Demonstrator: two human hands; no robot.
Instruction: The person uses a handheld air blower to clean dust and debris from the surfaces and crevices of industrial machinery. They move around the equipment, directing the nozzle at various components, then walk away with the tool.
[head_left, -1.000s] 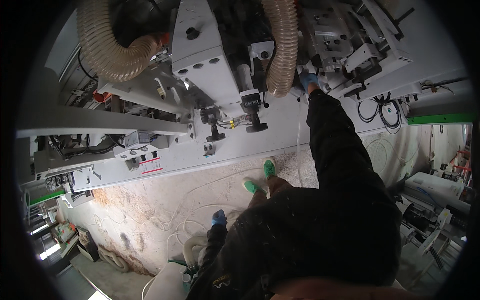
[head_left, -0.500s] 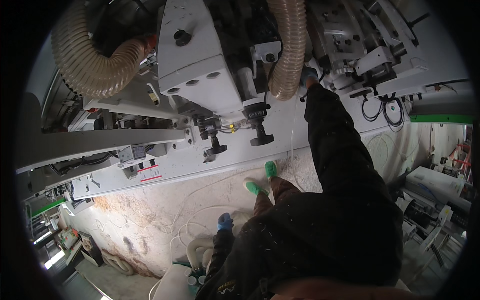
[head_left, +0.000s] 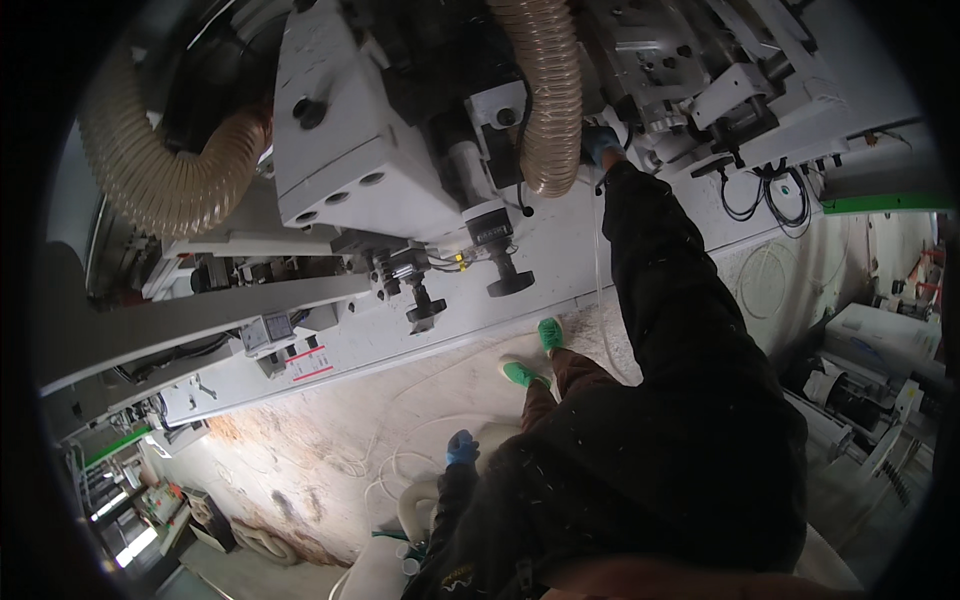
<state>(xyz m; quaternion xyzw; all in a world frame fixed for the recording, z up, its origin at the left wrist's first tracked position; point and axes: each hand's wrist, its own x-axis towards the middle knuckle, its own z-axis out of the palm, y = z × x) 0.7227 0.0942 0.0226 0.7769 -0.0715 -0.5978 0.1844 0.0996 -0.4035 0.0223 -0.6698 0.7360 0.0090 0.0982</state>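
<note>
My right hand (head_left: 604, 148), in a blue glove, reaches in among the machine parts beside a clear ribbed hose (head_left: 553, 120). Dark shadow and metal parts hide its fingers, so its grip does not show. My left hand (head_left: 462, 447), also blue-gloved, hangs low by my side over the floor. Its fingers look curled in, with nothing visible in them. Left of the hose stands a white machine housing (head_left: 350, 185) with round holes. Below it stick out a black knob (head_left: 510, 282) and another black knob (head_left: 426, 312).
A second ribbed hose (head_left: 200, 195) bends at the far left. Black cables (head_left: 785, 205) hang in loops at the right of the machine. A thin pale hose crosses the floor (head_left: 330, 440) near my green shoes (head_left: 550, 334). More machinery (head_left: 870, 360) stands at the right.
The view has turned and shifted slightly, so the machine sits a little further left and tilted. My right hand stays among the parts by the hose; my left still hangs low.
</note>
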